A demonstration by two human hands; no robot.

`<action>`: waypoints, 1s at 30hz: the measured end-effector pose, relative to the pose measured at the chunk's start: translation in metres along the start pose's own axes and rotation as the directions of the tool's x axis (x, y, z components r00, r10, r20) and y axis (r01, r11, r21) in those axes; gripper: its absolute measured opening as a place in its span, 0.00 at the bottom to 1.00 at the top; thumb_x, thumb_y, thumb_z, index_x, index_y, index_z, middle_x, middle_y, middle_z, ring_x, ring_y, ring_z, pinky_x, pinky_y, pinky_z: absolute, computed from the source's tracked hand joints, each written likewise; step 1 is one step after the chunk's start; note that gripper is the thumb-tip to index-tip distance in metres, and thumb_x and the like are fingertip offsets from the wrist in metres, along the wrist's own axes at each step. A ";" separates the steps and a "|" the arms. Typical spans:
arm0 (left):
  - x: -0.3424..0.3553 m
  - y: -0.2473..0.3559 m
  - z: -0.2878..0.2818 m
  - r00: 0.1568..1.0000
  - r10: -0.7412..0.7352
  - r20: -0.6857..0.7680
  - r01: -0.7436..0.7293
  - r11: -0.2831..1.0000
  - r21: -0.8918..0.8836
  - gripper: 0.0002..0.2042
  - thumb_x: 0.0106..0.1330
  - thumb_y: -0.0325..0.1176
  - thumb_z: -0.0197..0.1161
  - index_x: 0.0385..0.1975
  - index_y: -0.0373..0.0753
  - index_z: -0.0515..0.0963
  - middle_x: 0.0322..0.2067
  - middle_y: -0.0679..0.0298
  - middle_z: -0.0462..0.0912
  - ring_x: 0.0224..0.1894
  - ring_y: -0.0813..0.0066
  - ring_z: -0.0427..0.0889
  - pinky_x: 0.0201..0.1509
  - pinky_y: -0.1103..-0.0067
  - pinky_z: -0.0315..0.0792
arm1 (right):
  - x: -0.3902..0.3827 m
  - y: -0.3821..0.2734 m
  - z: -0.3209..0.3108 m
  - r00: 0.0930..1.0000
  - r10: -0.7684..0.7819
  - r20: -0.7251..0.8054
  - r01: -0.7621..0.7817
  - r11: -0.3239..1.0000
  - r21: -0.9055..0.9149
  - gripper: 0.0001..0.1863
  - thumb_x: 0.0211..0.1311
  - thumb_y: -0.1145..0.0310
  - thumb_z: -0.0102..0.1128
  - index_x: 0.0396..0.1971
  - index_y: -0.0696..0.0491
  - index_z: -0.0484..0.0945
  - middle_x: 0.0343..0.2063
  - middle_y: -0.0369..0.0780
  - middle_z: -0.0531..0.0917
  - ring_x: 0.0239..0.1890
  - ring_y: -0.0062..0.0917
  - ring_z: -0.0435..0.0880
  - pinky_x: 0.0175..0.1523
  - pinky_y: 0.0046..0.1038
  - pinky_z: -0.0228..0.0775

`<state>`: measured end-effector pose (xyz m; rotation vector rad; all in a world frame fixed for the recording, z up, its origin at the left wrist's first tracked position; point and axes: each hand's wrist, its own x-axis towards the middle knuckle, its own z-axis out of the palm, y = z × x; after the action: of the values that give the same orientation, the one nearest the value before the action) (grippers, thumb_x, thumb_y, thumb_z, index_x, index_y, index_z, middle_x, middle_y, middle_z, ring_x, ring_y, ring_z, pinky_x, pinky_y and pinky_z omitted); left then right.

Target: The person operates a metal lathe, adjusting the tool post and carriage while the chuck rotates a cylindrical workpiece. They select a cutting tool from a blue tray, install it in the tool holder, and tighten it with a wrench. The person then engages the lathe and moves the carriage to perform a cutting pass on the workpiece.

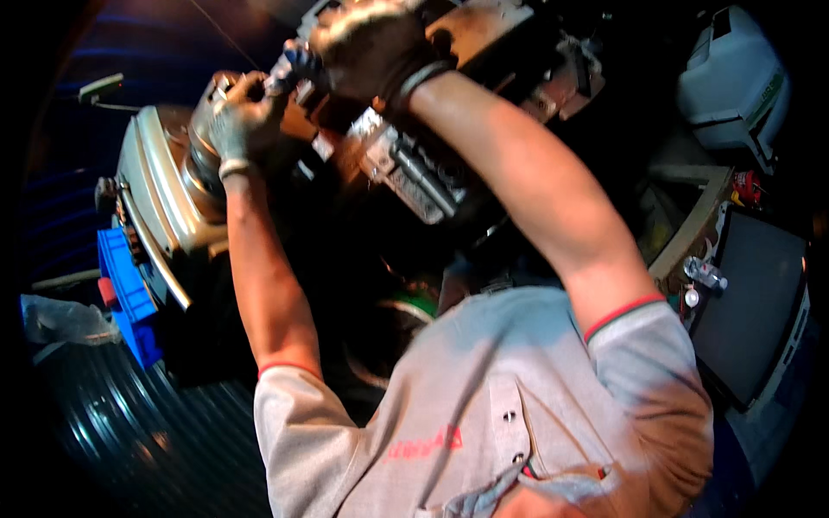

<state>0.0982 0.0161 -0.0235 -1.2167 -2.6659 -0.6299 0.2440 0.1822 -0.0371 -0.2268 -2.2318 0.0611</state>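
My left hand [246, 125], in a worn grey glove, is at the round metal chuck [203, 160] of what looks like a lathe. Its fingers curl in beside a small metal part [281, 73], too blurred to name. My right hand [371, 56], in a dark, dirty glove with a pale cuff, reaches over the machine at the top edge. Motion smears its fingers, which point toward the left hand and the same small part. Below the right wrist sits a metal tool block with a dark cylindrical bar [423, 177].
The machine's beige housing [155, 190] stands at the left, with a blue plastic bin [129, 293] beside it. At the right are a white moulded cover [734, 78], a dark flat panel [751, 302], a clear bottle [705, 273] and a red container [745, 187].
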 end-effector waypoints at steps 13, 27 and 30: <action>0.001 -0.002 -0.013 0.986 0.084 0.146 -0.102 0.988 0.117 0.21 0.67 0.57 0.56 0.37 0.43 0.84 0.36 0.58 0.85 0.43 0.55 0.82 0.48 0.68 0.75 | -0.011 0.034 -0.009 0.950 -0.303 -0.071 0.275 0.925 -0.262 0.19 0.59 0.49 0.57 0.37 0.48 0.85 0.34 0.39 0.83 0.40 0.32 0.83 0.47 0.40 0.74; -0.113 0.085 -0.013 0.860 -0.509 0.020 0.489 0.836 0.249 0.20 0.65 0.50 0.52 0.44 0.43 0.82 0.38 0.48 0.85 0.44 0.49 0.84 0.51 0.58 0.76 | 0.048 0.007 0.019 0.821 -0.057 0.569 -0.121 0.955 0.269 0.31 0.72 0.43 0.34 0.31 0.45 0.87 0.33 0.43 0.87 0.39 0.37 0.87 0.50 0.40 0.75; -0.103 0.132 -0.033 0.863 -0.502 0.059 0.468 0.838 0.281 0.20 0.69 0.48 0.50 0.48 0.42 0.80 0.43 0.49 0.84 0.49 0.52 0.82 0.55 0.62 0.73 | 0.060 0.024 -0.012 0.768 -0.052 0.638 -0.197 0.929 0.313 0.32 0.69 0.40 0.40 0.35 0.51 0.87 0.39 0.46 0.86 0.47 0.40 0.84 0.57 0.40 0.72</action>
<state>0.2639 0.0079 0.0165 -0.5192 -3.0675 -0.2415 0.2205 0.2168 0.0133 -0.0911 -2.8313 0.6909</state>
